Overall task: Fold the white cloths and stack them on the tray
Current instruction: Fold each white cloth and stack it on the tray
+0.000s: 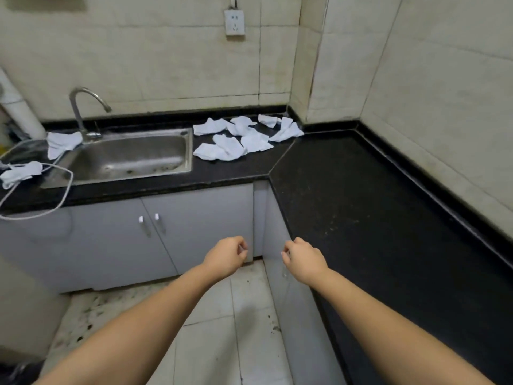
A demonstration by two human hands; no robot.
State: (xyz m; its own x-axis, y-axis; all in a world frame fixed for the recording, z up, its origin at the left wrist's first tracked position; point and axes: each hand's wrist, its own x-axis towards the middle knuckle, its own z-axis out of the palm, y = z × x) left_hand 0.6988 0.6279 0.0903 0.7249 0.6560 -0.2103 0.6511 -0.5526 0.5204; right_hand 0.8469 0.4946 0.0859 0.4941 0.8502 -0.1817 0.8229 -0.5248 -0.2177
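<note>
Several crumpled white cloths [244, 137] lie in a loose heap on the black counter, in the corner right of the sink. Another white cloth [62, 143] hangs at the sink's left rim by the tap. One more white cloth [20, 173] lies at the far left edge among cables. My left hand [226, 257] and my right hand [304, 258] are stretched out in front of the cabinet, well below and short of the cloths. Both are loosely curled with nothing in them. No tray is in view.
A steel sink [125, 159] with a curved tap [83, 112] is set into the black L-shaped counter [361, 204]. A white cable [55, 195] loops over the counter's left edge. Grey cabinet doors [166, 223] stand below. Tiled walls close the corner; a socket [234, 22] is above.
</note>
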